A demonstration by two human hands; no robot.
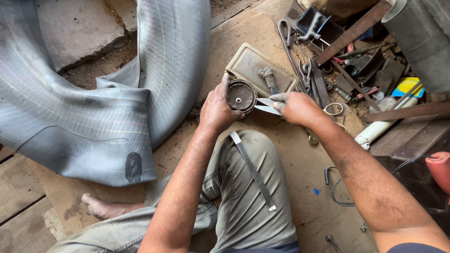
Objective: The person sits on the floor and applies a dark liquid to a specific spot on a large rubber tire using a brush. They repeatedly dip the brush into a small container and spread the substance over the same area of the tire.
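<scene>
A: What is gripped by the left hand (216,110)?

B: A dark round disc (242,95) is pinched by its rim between thumb and fingers and held up above the knee, its face turned so the edge is presented to the blades.

A: And by the right hand (296,107)?

B: A pair of scissors (266,106) is clasped there, fingers closed around the handles, the parted blade tips brought right to the disc's right edge.

A: What is laid across the thigh?

B: A narrow grey strip (253,170) is draped there, seemingly kept within reach.

A: Further out?

B: Just beyond the hands a shallow tan tray (251,65) is set on the floor. A large grey inner tube (93,103) is slumped to the left, a dark patch (133,166) seen on its near edge. Tools are heaped far right (342,65).
</scene>
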